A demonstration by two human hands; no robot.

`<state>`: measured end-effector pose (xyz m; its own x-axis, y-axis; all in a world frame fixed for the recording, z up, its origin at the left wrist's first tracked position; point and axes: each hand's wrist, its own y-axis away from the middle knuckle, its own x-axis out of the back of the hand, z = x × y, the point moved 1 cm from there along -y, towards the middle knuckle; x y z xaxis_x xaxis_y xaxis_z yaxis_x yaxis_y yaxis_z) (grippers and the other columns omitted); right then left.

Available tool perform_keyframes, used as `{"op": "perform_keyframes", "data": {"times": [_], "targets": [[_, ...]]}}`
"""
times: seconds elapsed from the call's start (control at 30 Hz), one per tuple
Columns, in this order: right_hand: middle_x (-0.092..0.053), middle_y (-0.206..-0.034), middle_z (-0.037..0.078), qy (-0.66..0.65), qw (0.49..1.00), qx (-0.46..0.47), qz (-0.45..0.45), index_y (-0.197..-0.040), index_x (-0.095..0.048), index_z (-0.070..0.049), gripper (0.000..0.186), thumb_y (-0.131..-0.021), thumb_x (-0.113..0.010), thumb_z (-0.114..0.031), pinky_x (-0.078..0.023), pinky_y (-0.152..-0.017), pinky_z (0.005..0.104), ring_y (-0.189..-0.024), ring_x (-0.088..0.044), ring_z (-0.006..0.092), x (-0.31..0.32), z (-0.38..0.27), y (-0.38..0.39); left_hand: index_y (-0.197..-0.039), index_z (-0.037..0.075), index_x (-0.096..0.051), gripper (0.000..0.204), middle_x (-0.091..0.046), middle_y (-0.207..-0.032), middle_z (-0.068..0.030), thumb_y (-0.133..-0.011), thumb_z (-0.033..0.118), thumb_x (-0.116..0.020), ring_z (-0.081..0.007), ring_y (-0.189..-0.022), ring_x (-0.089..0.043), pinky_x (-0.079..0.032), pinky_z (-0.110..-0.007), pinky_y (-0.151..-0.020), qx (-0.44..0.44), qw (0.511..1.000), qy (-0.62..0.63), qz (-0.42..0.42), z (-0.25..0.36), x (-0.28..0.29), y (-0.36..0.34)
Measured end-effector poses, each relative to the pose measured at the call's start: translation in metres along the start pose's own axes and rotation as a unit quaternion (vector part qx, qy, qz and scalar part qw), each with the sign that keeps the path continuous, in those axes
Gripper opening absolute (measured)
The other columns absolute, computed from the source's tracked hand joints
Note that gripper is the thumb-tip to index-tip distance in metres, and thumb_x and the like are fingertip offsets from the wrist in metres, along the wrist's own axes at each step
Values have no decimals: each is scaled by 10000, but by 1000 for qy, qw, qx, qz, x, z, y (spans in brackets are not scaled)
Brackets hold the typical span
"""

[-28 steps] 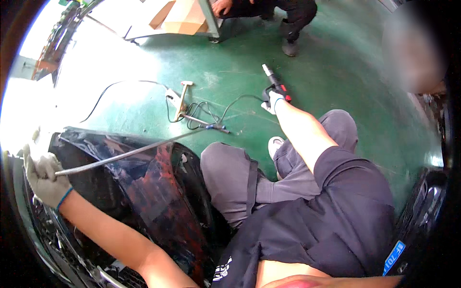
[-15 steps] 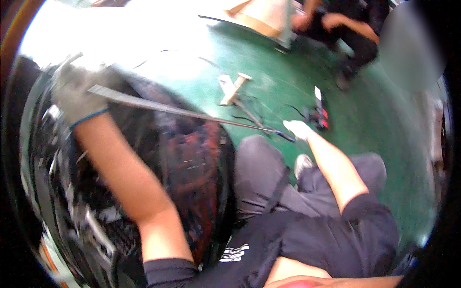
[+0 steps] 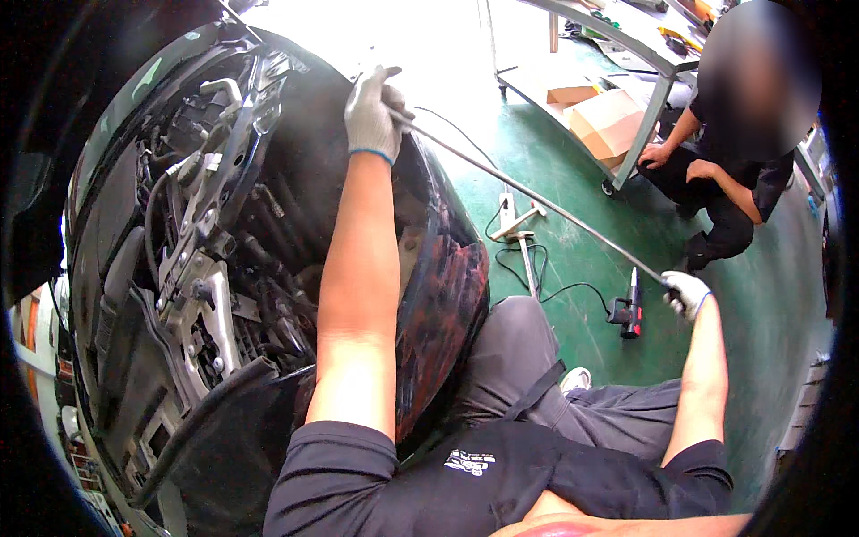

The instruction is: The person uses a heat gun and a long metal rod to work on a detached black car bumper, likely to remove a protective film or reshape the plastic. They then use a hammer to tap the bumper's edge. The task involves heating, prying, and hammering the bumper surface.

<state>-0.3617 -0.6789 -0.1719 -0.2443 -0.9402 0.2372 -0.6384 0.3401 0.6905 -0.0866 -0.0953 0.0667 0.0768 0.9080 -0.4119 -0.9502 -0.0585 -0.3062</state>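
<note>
My left hand point(image 3: 374, 115), in a pale glove with a blue cuff edge, is at the upper end of a long thin metal rod point(image 3: 537, 199). Its fingers look curled at the rod's tip, beside the dark car fender point(image 3: 304, 107); part of the grip is hidden. Out to the right, my gloved right hand point(image 3: 686, 295) is closed round the rod's dark handle end. The rod slants down from left to right between my hands, above the floor. Under my left arm lies the open engine bay point(image 3: 210, 313), next to a bumper panel point(image 3: 443, 313) with reddish scuffs.
A black-and-red glue-gun-like tool point(image 3: 631, 309) with a cable stands on the green floor, near a pale T-handled tool point(image 3: 523, 234) and a white power strip point(image 3: 507, 211). A metal cart point(image 3: 658, 116) carries a cardboard box point(image 3: 604, 125). Another person point(image 3: 734, 192) crouches beside it.
My left hand has moved right along the car, and my right hand has moved outward right and lower in the picture. The rod now slants more steeply. My view has shifted, showing more engine bay.
</note>
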Motion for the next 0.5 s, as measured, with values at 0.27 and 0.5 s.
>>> {"op": "perform_keyframes", "data": {"times": [0.27, 0.5], "targets": [[-599, -716, 48, 195, 971, -67, -120, -1158, -677, -129, 249, -954, -558, -208, -416, -429, 271, -502, -507, 111, -6, -42, 64, -939, 28, -611, 216, -512, -639, -37, -941, 244, -610, -166, -463, -497, -394, -308, -410, 79, 981, 67, 161, -50, 66, -38], [-683, -814, 80, 254, 910, -77, -319, -1309, -621, -64, 418, -900, -608, -152, -548, -506, 324, -591, -649, 156, -86, -24, 84, -990, 55, -619, 165, -646, -752, -82, -955, 214, -593, -211, -516, -591, -447, -360, -481, 21, 973, -65, 218, -26, 104, -109]]}}
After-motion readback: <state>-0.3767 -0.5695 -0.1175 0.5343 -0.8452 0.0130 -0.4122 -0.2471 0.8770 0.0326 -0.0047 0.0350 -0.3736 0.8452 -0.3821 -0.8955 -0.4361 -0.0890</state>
